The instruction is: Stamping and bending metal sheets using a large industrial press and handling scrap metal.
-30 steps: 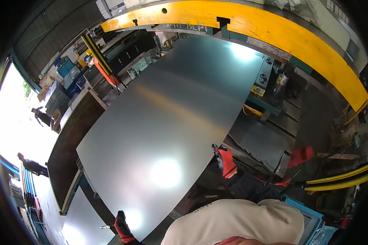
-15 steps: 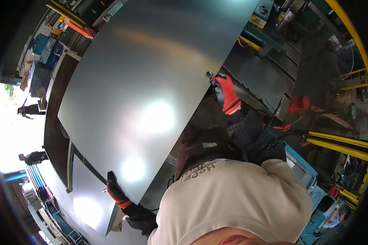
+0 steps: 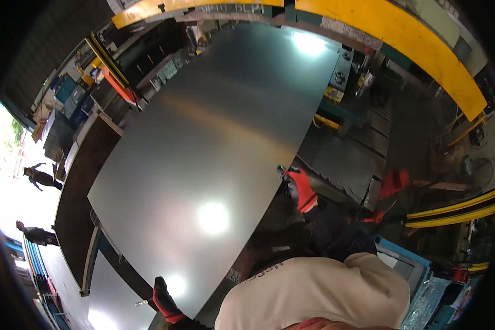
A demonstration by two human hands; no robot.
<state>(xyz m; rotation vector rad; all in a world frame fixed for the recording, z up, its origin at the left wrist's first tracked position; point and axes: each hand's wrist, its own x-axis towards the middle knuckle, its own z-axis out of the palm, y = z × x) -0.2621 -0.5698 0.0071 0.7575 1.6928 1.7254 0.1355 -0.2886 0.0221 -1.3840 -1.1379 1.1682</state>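
A large, smooth grey metal sheet [image 3: 203,154] stretches away from my body, with bright light patches reflected on its face. My left hand [image 3: 166,302], in a red and black work glove, is closed on the sheet's near-left edge, the thumb side lying over the top. Further along, my right hand [image 3: 300,190] in a matching glove grips the right edge; its fingertips reach onto the upper face. Whatever fingers are underneath the sheet are hidden. A second sheet of metal [image 3: 113,291] lies lower down at the left, beside my left hand.
A yellow machine beam [image 3: 390,41] arches across the far side. A dark-topped table [image 3: 88,192] flanks the sheet on the left, with two people [image 3: 41,235] beyond it. Yellow rails [image 3: 451,212] and a blue cabinet [image 3: 404,258] stand at the right.
The view has tilted up, so the sheet and both hands appear lower and the far yellow beam shows. Both hands keep about the same hold on the sheet.
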